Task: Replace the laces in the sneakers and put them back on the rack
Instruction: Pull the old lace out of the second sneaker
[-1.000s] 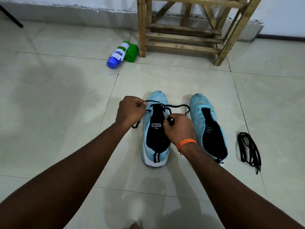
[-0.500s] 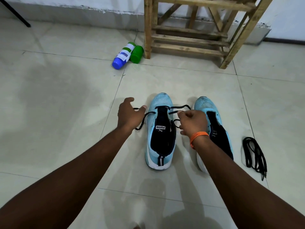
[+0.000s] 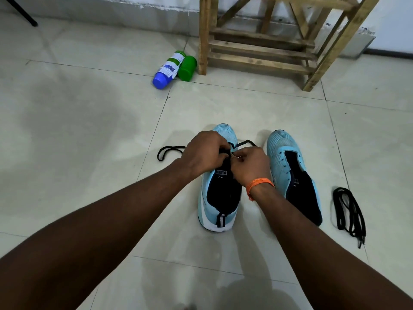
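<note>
Two light-blue sneakers stand side by side on the tiled floor, toes pointing away from me. My left hand (image 3: 204, 153) and my right hand (image 3: 250, 165) meet over the front eyelets of the left sneaker (image 3: 220, 198), both pinching its black lace (image 3: 169, 151). One loop of that lace trails on the floor to the left, and another arches behind my right hand. The right sneaker (image 3: 292, 175) has no lace. A loose bundle of black lace (image 3: 349, 211) lies on the floor to its right.
A wooden rack (image 3: 263, 45) stands against the wall ahead, its low shelves bare. A blue-capped bottle (image 3: 168, 69) and a green container (image 3: 187, 67) lie beside the rack's left leg. A dark pole (image 3: 20, 12) slants in at top left.
My hands were spread apart pulling the lace ends outward; now they have come together over the left sneaker's front eyelets. The left lace end now lies looped on the floor.
</note>
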